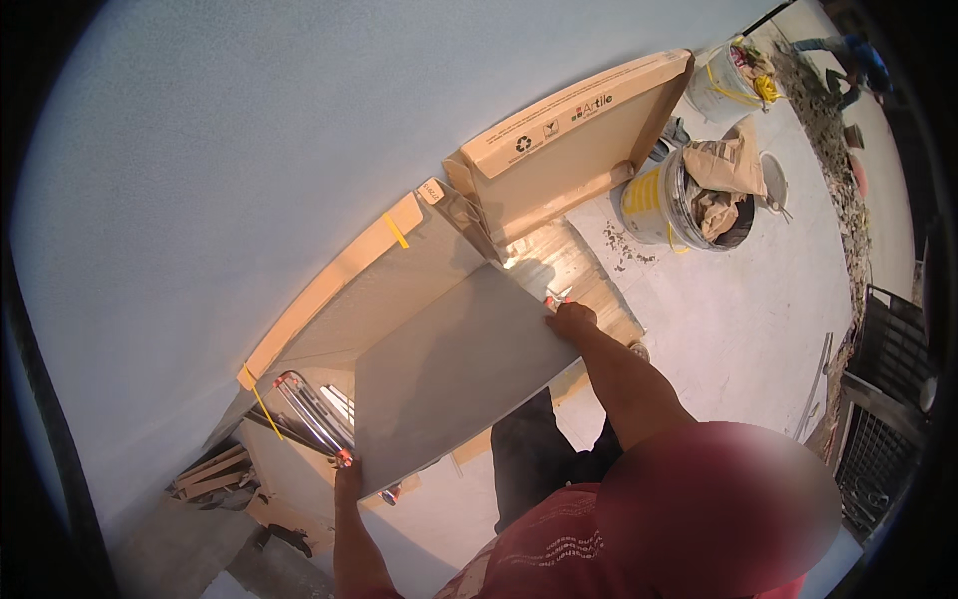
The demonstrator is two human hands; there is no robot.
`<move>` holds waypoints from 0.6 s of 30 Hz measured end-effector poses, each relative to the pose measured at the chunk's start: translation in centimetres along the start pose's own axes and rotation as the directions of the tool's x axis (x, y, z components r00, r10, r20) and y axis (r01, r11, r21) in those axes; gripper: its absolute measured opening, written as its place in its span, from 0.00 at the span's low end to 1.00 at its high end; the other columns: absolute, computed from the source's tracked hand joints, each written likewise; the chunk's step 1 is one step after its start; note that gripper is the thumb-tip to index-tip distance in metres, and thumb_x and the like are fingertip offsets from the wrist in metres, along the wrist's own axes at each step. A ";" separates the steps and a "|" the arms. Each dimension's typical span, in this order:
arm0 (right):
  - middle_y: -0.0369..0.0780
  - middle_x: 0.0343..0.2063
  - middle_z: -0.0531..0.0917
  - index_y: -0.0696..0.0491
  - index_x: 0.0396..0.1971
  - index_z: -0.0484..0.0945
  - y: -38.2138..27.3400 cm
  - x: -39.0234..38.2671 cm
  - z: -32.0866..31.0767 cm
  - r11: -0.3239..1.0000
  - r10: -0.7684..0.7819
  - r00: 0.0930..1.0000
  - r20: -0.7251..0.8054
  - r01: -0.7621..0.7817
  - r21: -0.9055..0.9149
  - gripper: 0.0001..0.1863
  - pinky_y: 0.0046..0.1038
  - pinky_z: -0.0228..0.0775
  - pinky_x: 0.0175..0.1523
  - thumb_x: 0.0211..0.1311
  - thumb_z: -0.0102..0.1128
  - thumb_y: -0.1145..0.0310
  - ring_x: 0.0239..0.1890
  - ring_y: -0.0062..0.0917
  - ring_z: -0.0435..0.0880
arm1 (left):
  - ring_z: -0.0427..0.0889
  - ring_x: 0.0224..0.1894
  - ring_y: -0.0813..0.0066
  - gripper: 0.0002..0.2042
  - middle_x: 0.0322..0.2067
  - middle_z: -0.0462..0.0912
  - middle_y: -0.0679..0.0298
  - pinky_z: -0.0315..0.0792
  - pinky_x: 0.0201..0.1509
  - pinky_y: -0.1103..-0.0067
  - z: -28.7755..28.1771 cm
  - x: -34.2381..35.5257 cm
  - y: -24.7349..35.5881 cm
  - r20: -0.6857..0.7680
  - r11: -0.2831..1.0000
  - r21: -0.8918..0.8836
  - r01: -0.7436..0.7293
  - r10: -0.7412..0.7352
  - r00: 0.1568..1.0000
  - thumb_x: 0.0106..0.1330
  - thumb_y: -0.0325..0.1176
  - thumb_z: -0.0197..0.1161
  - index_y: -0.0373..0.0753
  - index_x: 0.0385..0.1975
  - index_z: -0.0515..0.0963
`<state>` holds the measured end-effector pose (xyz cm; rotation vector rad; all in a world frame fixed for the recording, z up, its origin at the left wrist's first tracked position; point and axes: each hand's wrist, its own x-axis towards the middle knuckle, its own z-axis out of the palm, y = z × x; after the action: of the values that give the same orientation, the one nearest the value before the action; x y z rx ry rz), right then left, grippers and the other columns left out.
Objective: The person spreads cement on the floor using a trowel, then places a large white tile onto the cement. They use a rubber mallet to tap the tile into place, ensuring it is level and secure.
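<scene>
A large flat grey tile (454, 374) is tilted in front of my body, held by its two ends. My left hand (348, 482) is closed at the tile's near left corner, its fingers partly hidden. My right hand (572, 322) grips the opposite edge, toward the right. Just beyond the right hand, pliers with red grips (559, 299) lie on a wooden board (589, 275). Next to the left hand rests a metal-framed tool with red ends (314, 414); its exact kind is unclear. Behind the tile, an opened cardboard tile box (339, 290) leans on the wall.
Another tall cardboard box (559, 150) leans against the pale blue wall (249, 150). A bucket with paper bags (654, 200) stands right of it, and a white bucket (718, 90) farther off. Wood scraps (212, 474) lie at left. Another person (848, 65) is far right.
</scene>
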<state>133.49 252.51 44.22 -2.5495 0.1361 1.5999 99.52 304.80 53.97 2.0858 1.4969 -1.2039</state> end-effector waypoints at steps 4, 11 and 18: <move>0.42 0.47 0.85 0.52 0.50 0.82 4.7 -1.5 -0.8 0.986 -0.055 0.995 -0.086 0.068 0.151 0.30 0.37 0.75 0.55 0.60 0.57 0.42 0.52 0.35 0.83 | 0.83 0.43 0.55 0.46 0.42 0.84 0.43 0.74 0.50 0.64 -1.4 -6.2 2.9 -0.032 0.996 0.040 -0.080 0.081 0.996 0.57 0.74 0.55 0.26 0.47 0.80; 0.41 0.47 0.85 0.50 0.48 0.84 23.5 -6.8 1.4 0.903 0.047 0.999 0.014 -0.049 0.426 0.26 0.39 0.77 0.53 0.55 0.63 0.47 0.51 0.35 0.84 | 0.81 0.27 0.62 0.40 0.31 0.84 0.51 0.73 0.29 0.66 -1.2 -16.3 14.1 -0.018 0.901 0.332 -0.279 0.301 0.953 0.56 0.70 0.60 0.30 0.45 0.82; 0.38 0.51 0.84 0.47 0.50 0.83 47.4 -16.8 11.2 0.578 0.329 0.944 0.032 -0.229 0.783 0.25 0.40 0.76 0.54 0.54 0.68 0.50 0.54 0.35 0.83 | 0.79 0.23 0.65 0.35 0.28 0.83 0.54 0.69 0.24 0.69 10.3 -33.0 36.2 0.109 0.627 0.536 -0.566 0.613 0.782 0.57 0.62 0.64 0.30 0.45 0.82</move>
<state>109.36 207.63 51.66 -1.9429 1.0570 1.0725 123.52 262.37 65.30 2.7033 0.3666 -1.3567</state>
